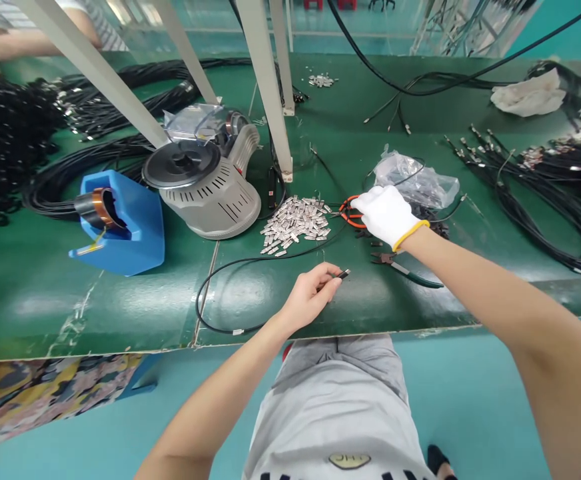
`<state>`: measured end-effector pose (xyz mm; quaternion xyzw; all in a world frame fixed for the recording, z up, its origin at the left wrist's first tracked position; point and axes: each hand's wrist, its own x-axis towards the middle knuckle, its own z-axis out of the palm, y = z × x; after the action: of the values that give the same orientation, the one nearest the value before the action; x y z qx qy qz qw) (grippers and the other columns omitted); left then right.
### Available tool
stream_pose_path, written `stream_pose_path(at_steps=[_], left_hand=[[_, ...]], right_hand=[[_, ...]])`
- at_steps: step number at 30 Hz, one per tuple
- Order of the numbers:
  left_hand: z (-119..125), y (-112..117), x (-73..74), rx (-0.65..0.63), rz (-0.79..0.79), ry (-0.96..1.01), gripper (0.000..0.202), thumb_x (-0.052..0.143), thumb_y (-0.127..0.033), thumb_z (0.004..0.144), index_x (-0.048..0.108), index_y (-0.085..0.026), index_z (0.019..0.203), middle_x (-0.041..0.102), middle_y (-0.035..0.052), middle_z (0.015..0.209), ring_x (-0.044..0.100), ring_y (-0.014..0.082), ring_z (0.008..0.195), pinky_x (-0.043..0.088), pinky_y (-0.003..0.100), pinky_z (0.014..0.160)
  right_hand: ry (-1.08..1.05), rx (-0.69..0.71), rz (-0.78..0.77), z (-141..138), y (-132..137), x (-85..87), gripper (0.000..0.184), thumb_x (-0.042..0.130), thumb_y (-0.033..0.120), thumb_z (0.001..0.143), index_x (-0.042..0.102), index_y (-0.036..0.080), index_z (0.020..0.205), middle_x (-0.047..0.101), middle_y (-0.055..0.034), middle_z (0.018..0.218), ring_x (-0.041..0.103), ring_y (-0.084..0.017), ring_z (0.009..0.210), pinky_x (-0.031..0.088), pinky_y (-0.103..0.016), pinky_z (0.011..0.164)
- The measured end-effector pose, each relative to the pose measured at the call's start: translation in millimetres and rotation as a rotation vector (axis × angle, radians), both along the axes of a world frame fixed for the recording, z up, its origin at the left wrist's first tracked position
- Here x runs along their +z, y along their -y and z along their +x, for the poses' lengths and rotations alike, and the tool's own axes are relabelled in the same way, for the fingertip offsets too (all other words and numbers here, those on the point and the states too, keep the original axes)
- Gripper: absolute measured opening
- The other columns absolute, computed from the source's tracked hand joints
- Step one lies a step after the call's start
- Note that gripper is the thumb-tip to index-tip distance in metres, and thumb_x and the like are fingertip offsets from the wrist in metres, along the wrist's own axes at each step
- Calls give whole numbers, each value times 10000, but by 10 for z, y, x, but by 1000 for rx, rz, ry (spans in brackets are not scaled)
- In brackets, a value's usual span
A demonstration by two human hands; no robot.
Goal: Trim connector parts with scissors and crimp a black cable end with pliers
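My left hand (pixel 313 293), bare, pinches the end of a black cable (pixel 230 263) near the table's front edge. A small plug (pixel 344 273) pokes out past the fingertips. From there the cable loops to the left, with a white tag on it, and runs back past a pile of small silver metal connector pieces (pixel 295 223). My right hand (pixel 385 215), in a white glove with a yellow cuff, is closed on the handles of orange-handled pliers (pixel 348 208). Their tips reach the pile's right side. Another pair of pliers with dark green handles (pixel 410 272) lies below that hand.
A grey tape dispenser machine (pixel 210 193) and a blue tape holder (pixel 140 227) stand left. Pale metal posts (pixel 265 80) rise behind. A clear plastic bag (pixel 415 177) sits behind my right hand. Bundled black cables (pixel 525 207) lie right. Another person's arm (pixel 35 43) shows far left.
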<state>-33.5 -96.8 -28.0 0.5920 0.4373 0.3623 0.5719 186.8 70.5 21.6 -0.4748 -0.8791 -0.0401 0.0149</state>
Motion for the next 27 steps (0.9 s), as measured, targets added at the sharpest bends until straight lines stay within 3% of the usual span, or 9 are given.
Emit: stream_pose_path(at_steps=[5,12,18,22,24,27], left_hand=[[1,4,-14,8,4,20,318,579,-459,1012,601,-165,1133,530,-51,669,485,94,611,384,227,610],[16,17,-43,10,24,37,310,596,-453,1001,603,-167,1120,544,-45,668,492,93,601,387,222,606],[31,41,-60,21,38,51,320,608,-452,989,603,-159,1117,543,-42,682,498,92,601,395,224,597],[39,53,-56,22,43,46,323,614,-456,983,603,-158,1107,546,-38,696,496,90,604,397,224,595],[43,56,-57,25,42,44,329,614,-464,980,602,-160,1104,543,-40,692,494,91,603,393,224,592],[45,58,-65,23,50,45,342,617,-477,976,601,-161,1105,537,-44,677,491,94,602,386,226,592]], right_hand=[[149,-9,10,-158,10,40,376,395,109,919,714,29,1102,668,-257,1029,551,-347,1048,358,-494,893],[241,-60,16,-258,109,72,424,384,135,928,679,-6,1196,674,-303,1079,606,-388,1042,393,-501,878],[305,-30,-33,-214,-41,356,385,483,178,911,693,1,1181,681,-311,1094,609,-427,1128,423,-532,928],[358,-65,-93,-192,-85,424,316,626,304,943,703,82,1154,705,-183,1057,649,-319,1096,484,-490,958],[372,-76,-105,-184,-40,361,375,645,425,969,684,120,1183,700,-121,1099,653,-248,1089,508,-465,991],[369,-80,-85,-170,37,257,442,632,495,981,662,127,1224,685,-111,1173,644,-230,1127,503,-466,1036]])
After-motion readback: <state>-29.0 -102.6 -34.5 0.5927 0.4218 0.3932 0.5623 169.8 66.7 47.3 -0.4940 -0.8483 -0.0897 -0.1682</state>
